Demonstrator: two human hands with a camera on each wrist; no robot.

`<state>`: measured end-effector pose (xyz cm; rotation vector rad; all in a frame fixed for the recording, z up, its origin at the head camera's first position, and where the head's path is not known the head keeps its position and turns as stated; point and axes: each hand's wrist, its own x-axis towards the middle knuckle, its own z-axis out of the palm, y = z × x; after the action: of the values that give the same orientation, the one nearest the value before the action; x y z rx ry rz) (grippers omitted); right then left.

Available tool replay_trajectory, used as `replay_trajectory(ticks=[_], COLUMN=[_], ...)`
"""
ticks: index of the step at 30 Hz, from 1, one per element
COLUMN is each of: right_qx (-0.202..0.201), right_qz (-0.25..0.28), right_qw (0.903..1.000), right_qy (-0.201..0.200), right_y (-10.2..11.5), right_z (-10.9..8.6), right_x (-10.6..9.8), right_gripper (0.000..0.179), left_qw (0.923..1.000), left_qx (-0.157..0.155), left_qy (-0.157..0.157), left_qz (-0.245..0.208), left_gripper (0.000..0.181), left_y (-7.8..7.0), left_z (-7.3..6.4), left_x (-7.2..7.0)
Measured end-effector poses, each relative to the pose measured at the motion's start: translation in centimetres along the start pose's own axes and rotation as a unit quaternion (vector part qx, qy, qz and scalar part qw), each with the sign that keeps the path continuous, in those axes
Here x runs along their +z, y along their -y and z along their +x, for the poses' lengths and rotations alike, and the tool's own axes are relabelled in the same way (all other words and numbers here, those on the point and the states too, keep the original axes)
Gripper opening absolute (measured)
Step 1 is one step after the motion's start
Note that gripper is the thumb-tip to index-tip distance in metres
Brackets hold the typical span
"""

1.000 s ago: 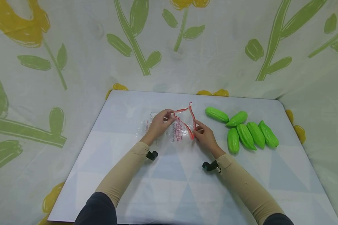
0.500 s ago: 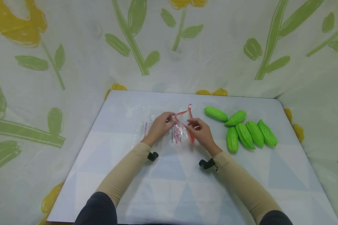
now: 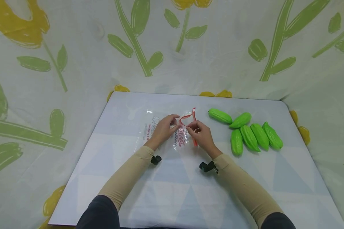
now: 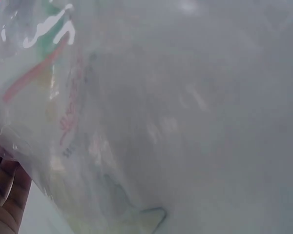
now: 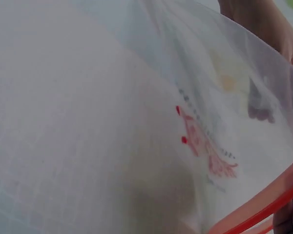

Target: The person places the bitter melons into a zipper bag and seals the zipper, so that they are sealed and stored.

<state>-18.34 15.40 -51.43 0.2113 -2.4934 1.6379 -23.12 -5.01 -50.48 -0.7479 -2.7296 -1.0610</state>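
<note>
A clear zip bag (image 3: 181, 138) with red printing and a red zip strip lies across the middle of the table, its mouth toward the right and parted into a loop. My left hand (image 3: 164, 129) pinches the bag beside the left end of that loop. Thumb and fingers of my right hand (image 3: 202, 133) pinch the near side of the red strip. In the left wrist view, the see-through bag (image 4: 71, 112) fills much of the picture, with part of my left hand (image 4: 7, 195) at the lower left. The red-edged bag (image 5: 205, 141) spans the right wrist view.
Several bright green, bumpy vegetables shaped like bitter melons (image 3: 249, 138) lie right of the bag. The table (image 3: 172, 197) has a pale triangle pattern. Behind it hangs a flower-print cloth (image 3: 218, 63). Each sleeve carries a small black wrist camera (image 3: 207, 166).
My right hand has shifted left along the red strip, toward my left hand, and the loop of the bag's mouth has narrowed. The left hand has moved slightly nearer and right. The green vegetables stay put.
</note>
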Motion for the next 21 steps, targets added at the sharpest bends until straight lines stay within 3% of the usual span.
replay_trajectory(ticks=[4,8,16,21], right_qx=[-0.014,-0.020,-0.025,-0.027], right_qz=[-0.010,-0.012,0.017,0.027], right_qw=[0.9998,0.9997,0.9979,0.9971], right_qy=[0.010,0.007,-0.057,-0.065], right_y=[0.7,1.2,0.8,0.7], right_z=[0.6,0.7,0.6,0.5], right_x=[0.4,0.6,1.1,1.1], right_gripper=[0.026,0.021,0.013,0.012], left_qw=[0.9999,0.9998,0.9996,0.9993], left_qx=[0.010,0.009,0.002,-0.002], left_qy=[0.006,0.014,-0.017,-0.018], left_qz=[0.005,0.009,-0.025,-0.033], left_gripper=[0.047,0.047,0.044,0.043], left_y=[0.0,0.0,0.4,0.6], left_z=[0.0,0.0,-0.2,-0.3], left_x=[0.0,0.1,0.5,0.4])
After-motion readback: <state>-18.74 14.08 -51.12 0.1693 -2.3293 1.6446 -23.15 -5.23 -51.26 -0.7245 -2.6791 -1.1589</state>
